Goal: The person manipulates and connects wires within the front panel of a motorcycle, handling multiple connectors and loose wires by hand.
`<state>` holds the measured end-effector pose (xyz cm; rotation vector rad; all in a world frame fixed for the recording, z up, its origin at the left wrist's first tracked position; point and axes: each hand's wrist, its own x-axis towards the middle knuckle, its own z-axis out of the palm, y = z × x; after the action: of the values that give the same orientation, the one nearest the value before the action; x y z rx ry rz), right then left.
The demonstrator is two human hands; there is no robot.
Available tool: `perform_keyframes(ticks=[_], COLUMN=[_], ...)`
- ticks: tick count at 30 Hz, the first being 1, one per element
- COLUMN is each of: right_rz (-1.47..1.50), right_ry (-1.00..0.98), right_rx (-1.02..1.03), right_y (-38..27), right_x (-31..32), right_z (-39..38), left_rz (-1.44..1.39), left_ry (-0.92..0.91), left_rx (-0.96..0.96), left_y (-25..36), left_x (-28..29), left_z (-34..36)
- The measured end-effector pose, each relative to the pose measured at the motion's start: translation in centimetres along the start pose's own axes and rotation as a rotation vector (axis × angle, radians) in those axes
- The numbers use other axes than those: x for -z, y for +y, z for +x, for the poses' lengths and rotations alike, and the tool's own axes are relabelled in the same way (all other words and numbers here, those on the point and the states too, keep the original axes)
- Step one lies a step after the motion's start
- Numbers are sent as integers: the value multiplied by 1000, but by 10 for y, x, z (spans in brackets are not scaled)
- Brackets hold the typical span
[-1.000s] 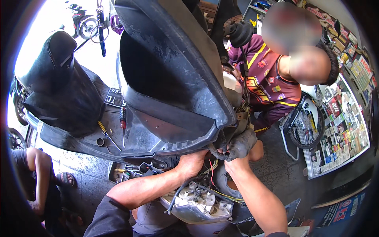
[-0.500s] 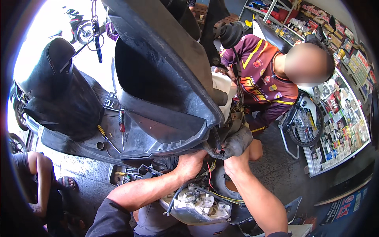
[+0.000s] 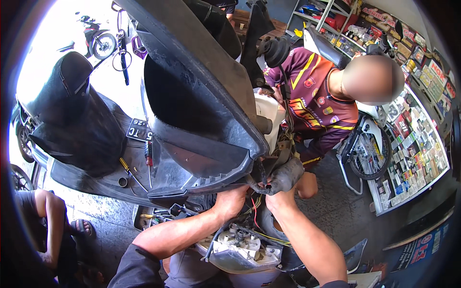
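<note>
My left hand [image 3: 232, 200] reaches under the lower edge of the scooter's large black inner panel [image 3: 201, 139]; the panel hides its fingers. Beside it, my right hand [image 3: 280, 200] is just below a dark grey, rounded, rubber-like piece [image 3: 286, 176], its fingers tucked out of sight. Both hands are close to the cables that hang at the panel's corner. Yellowish wires and a red wire [image 3: 255, 213] run down between my wrists. Below my forearms, a headlight unit [image 3: 245, 252] with a white back lies over my lap.
Two screwdrivers [image 3: 149, 161] [image 3: 129, 170] and a black ring [image 3: 123, 182] lie on the scooter's floorboard. An open tool tray [image 3: 144, 218] stands below. Across from me, a person in a maroon jersey [image 3: 317, 96] crouches; another person's arm [image 3: 50, 221] shows at left.
The view has shifted slightly, and the hanging keys sit a little lower and to the right. My right hand has moved slightly left; my left hand stays under the panel edge.
</note>
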<state>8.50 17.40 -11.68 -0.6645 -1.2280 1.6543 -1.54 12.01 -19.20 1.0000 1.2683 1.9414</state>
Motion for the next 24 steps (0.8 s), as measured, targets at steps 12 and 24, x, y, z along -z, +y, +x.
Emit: perform_keyframes(ticks=[12, 24], right_rz=[-158, -48], right_ry=[-71, 48], right_rx=[-161, -182], right_y=[-13, -67], right_x=[24, 30], right_z=[-1, -73], left_rz=[-208, -342], left_ry=[-192, -615], left_rx=[264, 318], left_y=[55, 77], left_x=[3, 8], left_z=[-10, -19])
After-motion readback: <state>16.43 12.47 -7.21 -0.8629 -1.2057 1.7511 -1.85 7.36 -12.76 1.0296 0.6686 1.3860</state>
